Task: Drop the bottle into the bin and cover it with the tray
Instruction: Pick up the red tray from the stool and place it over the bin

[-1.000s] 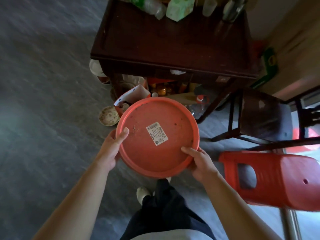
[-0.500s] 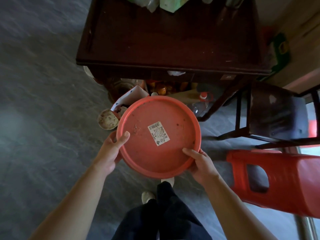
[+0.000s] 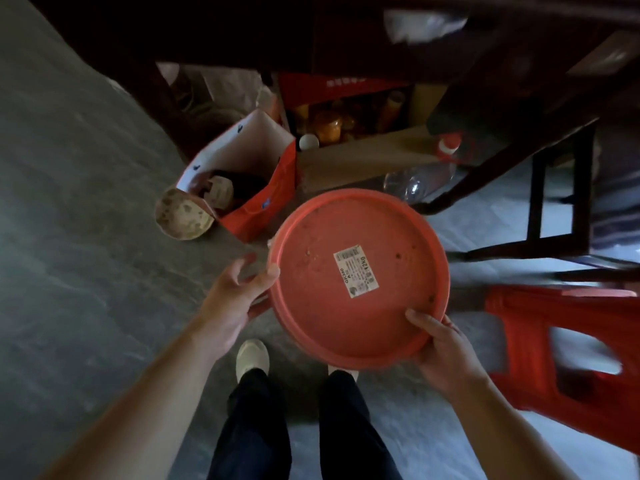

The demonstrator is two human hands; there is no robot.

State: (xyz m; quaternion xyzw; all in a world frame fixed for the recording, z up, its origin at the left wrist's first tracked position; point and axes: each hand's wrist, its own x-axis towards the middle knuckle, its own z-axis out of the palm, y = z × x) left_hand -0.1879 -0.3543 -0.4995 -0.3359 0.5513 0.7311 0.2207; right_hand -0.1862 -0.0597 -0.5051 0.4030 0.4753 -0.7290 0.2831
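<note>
While a person stands on the grey floor (image 3: 86,271), the left hand (image 3: 232,303) and right hand (image 3: 446,351) each grip opposite rims of the round orange tray (image 3: 346,323), held level above both feet; beyond, a red bag (image 3: 256,209) sits under a dark surface (image 3: 346,36).

— What do you see of the tray (image 3: 358,277)?

— I see it round, orange-red, underside up with a white label near its middle, roughly level, held above the floor. My left hand (image 3: 230,301) touches its rim at nine o'clock, my right hand (image 3: 446,351) grips it at five.

— The bin and bottle?

— I can't make them out.
</note>
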